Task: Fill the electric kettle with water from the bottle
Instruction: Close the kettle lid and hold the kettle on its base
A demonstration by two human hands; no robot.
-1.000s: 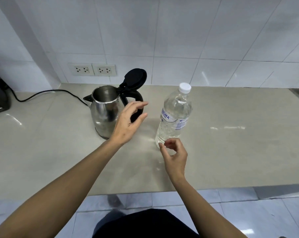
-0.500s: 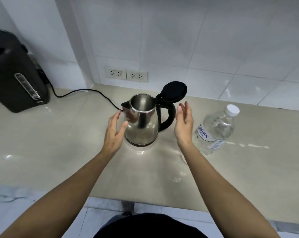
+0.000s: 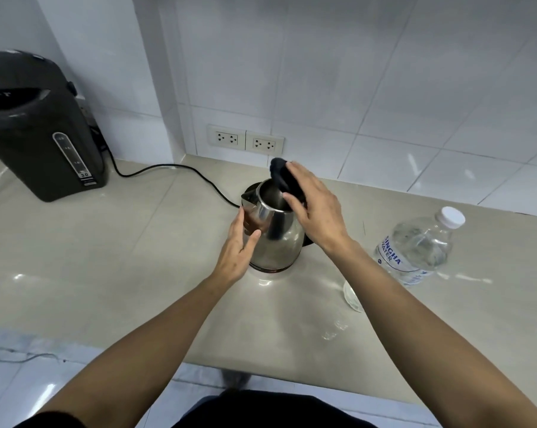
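Note:
The steel electric kettle (image 3: 276, 242) stands in the middle of the countertop (image 3: 106, 257). Its black hinged lid (image 3: 284, 177) is tilted partway over the open mouth. My right hand (image 3: 316, 211) lies over the lid with its fingers curled on it. My left hand (image 3: 238, 251) cups the kettle's left side below the spout. The clear water bottle (image 3: 415, 251) stands to the right of the kettle, untouched, with its white cap (image 3: 452, 217) on.
A black hot-water dispenser (image 3: 39, 125) sits at the back left. A black cord (image 3: 174, 168) runs across the counter to the kettle. Two wall sockets (image 3: 245, 140) are behind the kettle. The counter's front edge (image 3: 261, 375) is near my body.
My right hand rose from beside the kettle's handle onto the lid, which has tipped from upright toward the mouth. My left hand has closed against the kettle's side. My view has shifted closer.

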